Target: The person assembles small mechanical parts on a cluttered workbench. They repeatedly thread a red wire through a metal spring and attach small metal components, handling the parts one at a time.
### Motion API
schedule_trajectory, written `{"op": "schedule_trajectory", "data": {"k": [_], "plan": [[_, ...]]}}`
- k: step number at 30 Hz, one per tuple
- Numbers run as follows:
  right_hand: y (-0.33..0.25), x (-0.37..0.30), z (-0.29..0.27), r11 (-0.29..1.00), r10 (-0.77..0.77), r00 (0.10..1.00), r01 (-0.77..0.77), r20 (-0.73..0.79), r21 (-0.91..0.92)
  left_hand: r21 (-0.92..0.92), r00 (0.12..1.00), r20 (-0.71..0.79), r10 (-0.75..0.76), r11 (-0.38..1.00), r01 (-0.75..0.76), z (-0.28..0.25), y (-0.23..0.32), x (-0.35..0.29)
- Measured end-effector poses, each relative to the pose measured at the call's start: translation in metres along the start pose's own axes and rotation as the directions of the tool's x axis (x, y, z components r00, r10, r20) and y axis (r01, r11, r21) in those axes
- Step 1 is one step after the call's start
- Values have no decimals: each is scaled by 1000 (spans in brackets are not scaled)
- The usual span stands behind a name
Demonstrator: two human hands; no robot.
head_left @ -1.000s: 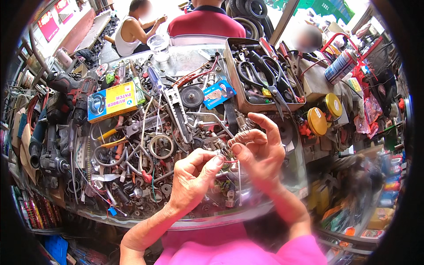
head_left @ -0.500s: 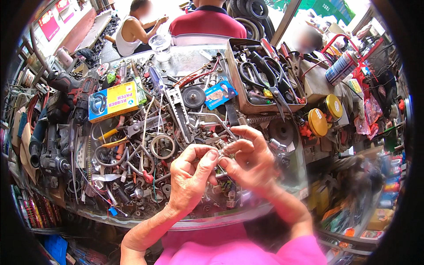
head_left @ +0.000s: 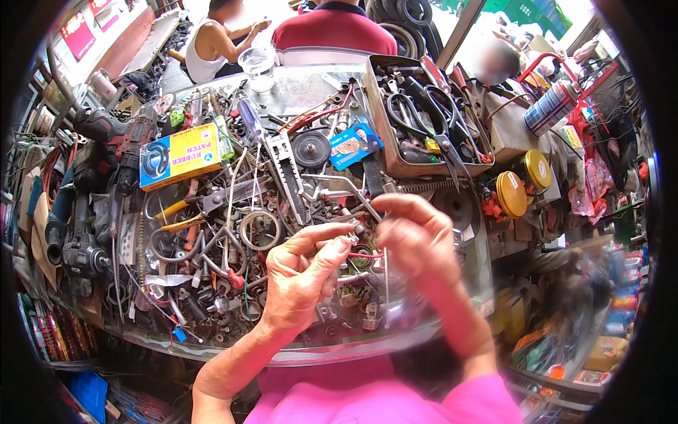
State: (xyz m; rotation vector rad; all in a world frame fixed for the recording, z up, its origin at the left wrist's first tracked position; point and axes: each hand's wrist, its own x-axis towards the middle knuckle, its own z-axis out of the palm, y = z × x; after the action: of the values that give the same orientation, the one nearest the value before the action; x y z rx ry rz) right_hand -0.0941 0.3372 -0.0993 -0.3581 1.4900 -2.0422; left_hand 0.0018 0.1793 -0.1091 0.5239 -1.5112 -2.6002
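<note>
Over the near middle of the cluttered glass-topped table [head_left: 482,283], my left hand [head_left: 298,286] pinches a small silvery metal piece [head_left: 352,239] between thumb and forefinger. Its exact kind is too small to make out. My right hand [head_left: 418,240] hovers just right of it, apart from the piece. Motion smears its curled fingers, so I cannot tell whether anything is in them. Beneath the hands lie loose bolts, sockets and metal fittings. A metal ring [head_left: 244,237] and cutting pliers with yellow handles [head_left: 176,210] lie left of my left hand.
A tin box [head_left: 406,169] of scissors and hand tools stands at the far right, beside yellow round tins [head_left: 511,195] and a spray can [head_left: 551,107]. Power drills [head_left: 131,152] and a yellow-and-blue carton [head_left: 181,157] lie left. A clear cup [head_left: 258,69] stands behind; people sit beyond.
My right hand has drawn away to the right from my left fingertips, and its fingers have curled. The left hand stays nearly in place, still pinching the small metal piece.
</note>
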Motion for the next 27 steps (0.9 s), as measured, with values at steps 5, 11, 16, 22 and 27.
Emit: {"op": "schedule_trajectory", "data": {"k": [5, 11, 16, 22, 27], "plan": [[-8, 20, -48, 616, 169, 976, 6, -140, 788, -176, 997, 24, -80, 981, 83, 1, 4, 3], [-2, 14, -30, 753, 283, 954, -159, -96, 639, -315, 981, 97, -170, 929, 192, -5, 3, 6], [-8, 0, -8, 955, 281, 955, -288, 93, 73, -291, 975, 135, -174, 934, 207, -10, 3, 7], [-2, -13, 16, 994, 60, 989, -47, 138, -100, -96, 976, 66, -208, 972, 214, -1, 7, 1], [11, -9, 12, 994, -32, 995, 42, 98, -103, -196, 955, 103, -277, 936, 293, 6, 20, -2]]}}
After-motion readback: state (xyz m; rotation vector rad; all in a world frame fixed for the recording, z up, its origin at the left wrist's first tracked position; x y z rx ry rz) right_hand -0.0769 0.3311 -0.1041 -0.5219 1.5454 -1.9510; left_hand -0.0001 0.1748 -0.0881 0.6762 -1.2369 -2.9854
